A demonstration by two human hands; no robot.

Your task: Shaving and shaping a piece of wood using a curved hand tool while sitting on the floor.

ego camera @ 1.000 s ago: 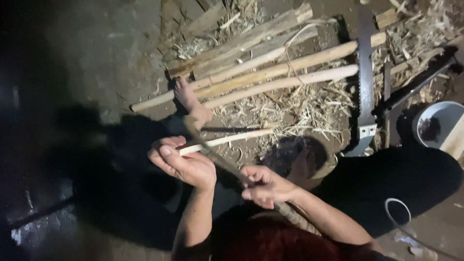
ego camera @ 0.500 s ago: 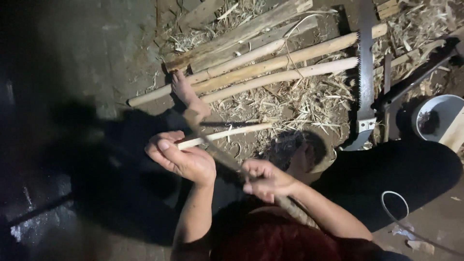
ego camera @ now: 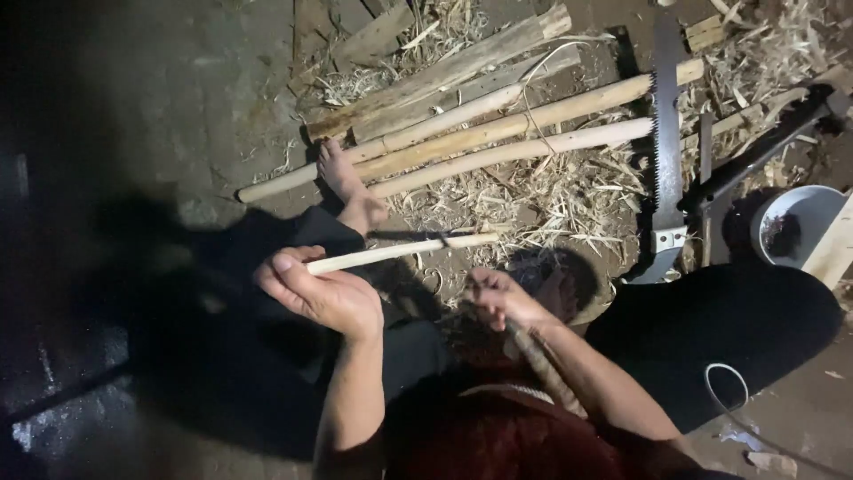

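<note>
Risk, cutting: my right hand [ego camera: 499, 300] is closed on what looks like a dark blade; its tip [ego camera: 442, 238] seems to meet the thin pale stick [ego camera: 400, 252]. I judge a slip could send the edge toward my bare foot [ego camera: 348, 185], which lies just beyond.
Risk, grip: my left hand [ego camera: 315, 289] holds only the stick's near-left end, so the free end could flex or twist under pressure.
Risk, light: the scene is dim, and I cannot tell exactly where the blade edge sits.
Stick position: it runs from my left hand out to the right, nearly level, above my dark trouser leg [ego camera: 293, 240].
Left fingers: wrapped around the stick, thumb [ego camera: 289, 264] lying on top.
Right fingers: clenched on a handle; the handle itself is hidden.
Around me: peeled poles [ego camera: 498, 133] lie far across the floor, wood shavings [ego camera: 551, 200] beneath, a toothed saw [ego camera: 666, 133] at right, a pale bowl [ego camera: 795, 227] far right.
</note>
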